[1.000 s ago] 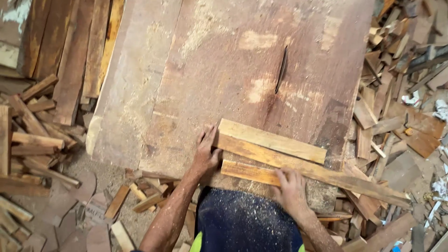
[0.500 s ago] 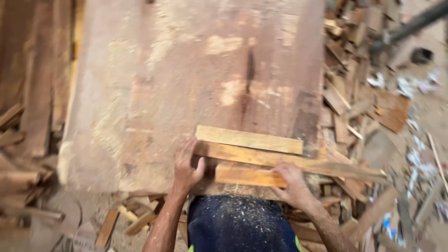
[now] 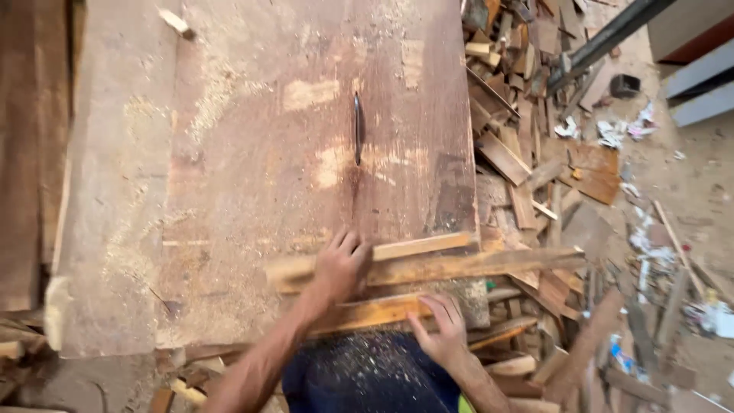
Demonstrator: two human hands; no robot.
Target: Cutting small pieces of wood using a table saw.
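Three long wooden strips lie across the near end of a dusty wooden saw table [image 3: 252, 183]. My left hand [image 3: 340, 268] presses flat on the far strip [image 3: 417, 246] and the long middle strip [image 3: 474, 264], which sticks out past the table's right edge. My right hand [image 3: 440, 329] rests with spread fingers on the nearest orange strip [image 3: 371, 312] at the table's front edge. A circular saw blade [image 3: 357, 128] stands up out of a slot in the table, well beyond both hands.
Heaps of wood offcuts [image 3: 527, 153] lie on the floor to the right, with paper litter [image 3: 612, 131] and a dark metal bar [image 3: 604, 38] further back. Planks [image 3: 30, 153] are stacked to the left. Sawdust covers the dark apron [image 3: 367, 375].
The view has swung left and drawn closer. My left hand has slid from the strips' left ends onto their middle; my right hand has shifted along the nearest strip.
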